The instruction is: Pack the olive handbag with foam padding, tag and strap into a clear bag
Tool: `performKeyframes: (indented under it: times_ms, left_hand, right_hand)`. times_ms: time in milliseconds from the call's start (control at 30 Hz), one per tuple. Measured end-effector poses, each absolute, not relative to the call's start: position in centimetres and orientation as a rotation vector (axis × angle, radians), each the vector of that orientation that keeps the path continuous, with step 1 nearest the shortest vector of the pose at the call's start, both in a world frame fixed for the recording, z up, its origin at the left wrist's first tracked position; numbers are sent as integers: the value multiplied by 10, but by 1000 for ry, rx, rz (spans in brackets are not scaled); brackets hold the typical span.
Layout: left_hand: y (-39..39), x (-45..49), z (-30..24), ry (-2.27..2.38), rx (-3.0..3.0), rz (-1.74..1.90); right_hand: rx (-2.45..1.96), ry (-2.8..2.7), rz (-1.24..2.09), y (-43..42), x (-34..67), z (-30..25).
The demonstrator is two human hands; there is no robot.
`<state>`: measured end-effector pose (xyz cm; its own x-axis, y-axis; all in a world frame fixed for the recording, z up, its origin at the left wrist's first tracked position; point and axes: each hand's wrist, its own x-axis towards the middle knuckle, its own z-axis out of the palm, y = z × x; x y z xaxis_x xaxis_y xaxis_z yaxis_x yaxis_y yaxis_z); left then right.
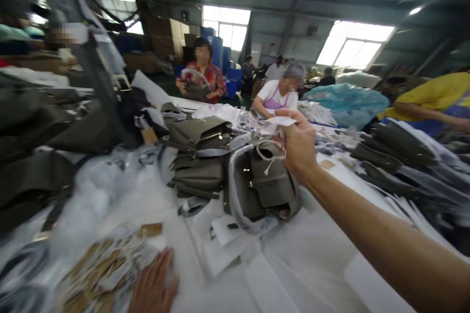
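Dark folded goods (33,181) lie at the far left, well apart from the dark bag (273,186) with the pale wrapped strap, which serves as landmark here. Next, left of that bag and nearer the wearer, comes a heap of brown and white tags (91,271) with tangled strings. At the heap's right edge, the left hand (156,279) is spread palm down, fingers extended and gripping nothing visible; blur hides whether it presses on the tags or on the white table (183,264). Just left of the bag sits a stack of similar bags (200,137), and white papers (223,234) lie close to the bag's near left side. The bag itself rests on the table with its front turned toward the wearer. Above its far right edge, the right hand (299,144) pinches a white tag (281,121), whose pale cord (271,149) loops down in front of the bag. Further right of the bag is another dark stack (396,156).

The step in hand seems to be handling one corded tag at this bag. I judge that the next move calls for a secure pinch and a second hand to control the slack cord, which could snag.
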<state>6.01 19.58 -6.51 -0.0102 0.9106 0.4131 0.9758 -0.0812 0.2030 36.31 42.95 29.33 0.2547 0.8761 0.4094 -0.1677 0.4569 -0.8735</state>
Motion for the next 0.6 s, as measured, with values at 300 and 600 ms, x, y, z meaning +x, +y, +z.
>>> performKeyframes:
  times_ms: [300, 600]
  left_hand:
    - [189, 75, -61, -1977, -1972, -632]
    - [193, 73, -60, -1968, -2015, -748]
  right_hand:
    - [-1077, -2015, 1106, 334, 120, 172]
    - [-996, -2267, 815, 330, 198, 188]
